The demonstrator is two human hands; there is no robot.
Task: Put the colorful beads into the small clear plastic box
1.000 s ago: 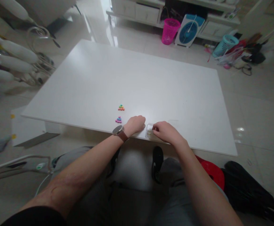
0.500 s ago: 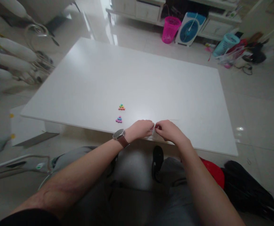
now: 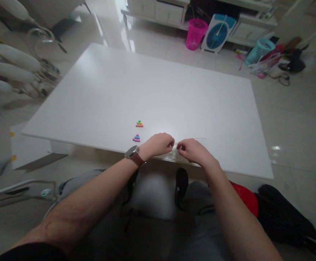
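Close to the near edge of the white table (image 3: 147,87), my left hand (image 3: 160,143) has its fingers curled together; what they pinch, if anything, is too small to make out. Facing it just to the right, my right hand (image 3: 192,149) is also closed in a pinch, its fingertips hidden in part. Below and between the hands lies a clear, flat, see-through piece (image 3: 172,154) with a small round mark. Left of my left hand sit two small stacks of coloured pieces: a pink, purple and blue stack (image 3: 136,138) and a green, yellow and orange stack (image 3: 139,124).
Beyond the table, a pink basket (image 3: 196,34) and a blue-and-white fan (image 3: 218,33) stand on the floor by a white cabinet (image 3: 169,13). A light-blue basket (image 3: 259,51) is farther right. A metal-framed seat (image 3: 19,190) is at lower left.
My left hand has lifted slightly up and left, away from the near edge, uncovering the clear piece. The right hand has barely moved.
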